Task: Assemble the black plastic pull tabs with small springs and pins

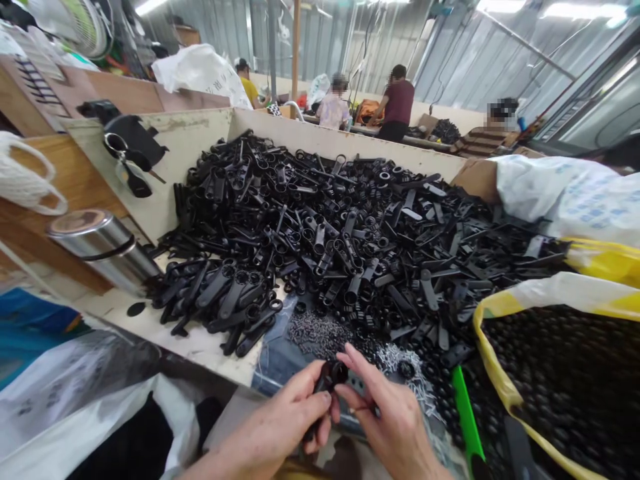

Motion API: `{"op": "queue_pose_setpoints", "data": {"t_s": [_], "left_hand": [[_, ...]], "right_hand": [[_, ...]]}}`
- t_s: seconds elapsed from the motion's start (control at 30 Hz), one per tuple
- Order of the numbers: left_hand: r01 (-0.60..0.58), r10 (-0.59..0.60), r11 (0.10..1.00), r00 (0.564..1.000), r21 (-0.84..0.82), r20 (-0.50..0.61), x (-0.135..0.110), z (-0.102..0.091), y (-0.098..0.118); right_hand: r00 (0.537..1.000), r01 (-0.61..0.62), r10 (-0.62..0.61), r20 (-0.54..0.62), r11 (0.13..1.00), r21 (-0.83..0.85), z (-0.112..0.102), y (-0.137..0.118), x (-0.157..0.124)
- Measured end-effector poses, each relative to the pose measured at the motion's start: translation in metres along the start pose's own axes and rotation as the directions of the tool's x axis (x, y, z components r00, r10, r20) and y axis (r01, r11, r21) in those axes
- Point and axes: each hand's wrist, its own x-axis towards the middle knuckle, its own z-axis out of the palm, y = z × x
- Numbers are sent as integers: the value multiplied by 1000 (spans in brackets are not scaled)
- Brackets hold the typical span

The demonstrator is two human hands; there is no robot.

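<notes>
The head camera faces forward and down, hands (295,408) (390,407) close below.

Bright overall; white tubes (583,11) at top blown out. Glints on flask (121,263). Black parts (320,237) merge together, fine detail lost. Deep shadow inside open bag (560,292), right. Wide-angle stretch toward edges. Far workers (400,97) soft, some heads (503,110) pixelated.
</notes>
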Motion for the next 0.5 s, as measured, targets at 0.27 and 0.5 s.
{"op": "queue_pose_setpoints", "data": {"t_s": [0.27,0.5], "left_hand": [[31,-33,998,999,56,42,6,29,-9],[130,-127,988,991,85,-48,12,54,-8]], "right_hand": [[992,101,-104,-72,994,-42,-22,9,-24],[972,-104,112,-208,993,48,-25,9,-43]]}}
